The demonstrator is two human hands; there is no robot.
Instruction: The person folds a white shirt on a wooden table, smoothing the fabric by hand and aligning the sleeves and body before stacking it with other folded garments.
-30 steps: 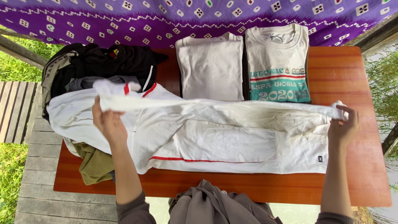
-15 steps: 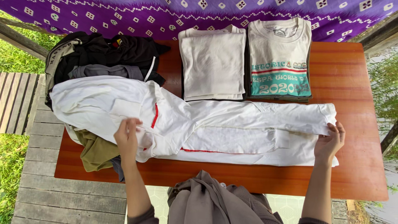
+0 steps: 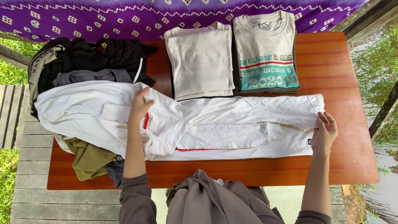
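Observation:
A long white garment with red trim [image 3: 215, 124] lies folded lengthwise across the wooden table [image 3: 352, 137]. My left hand [image 3: 140, 105] rests flat on its upper left part, beside a red stripe, fingers spread. My right hand [image 3: 324, 132] presses on the garment's right end, fingers together over the edge of the cloth. Neither hand lifts the cloth off the table.
Two folded shirts sit at the back: a plain white one [image 3: 202, 60] and a white one with a teal print [image 3: 266, 52]. A pile of dark clothes [image 3: 87, 60] and an olive garment [image 3: 89, 157] lie at the left. A purple patterned cloth [image 3: 166, 16] hangs behind.
The garment's upper edge, held up a second ago, has been laid down over itself. My left hand moved up onto the cloth's left part; my right hand stayed at the right end.

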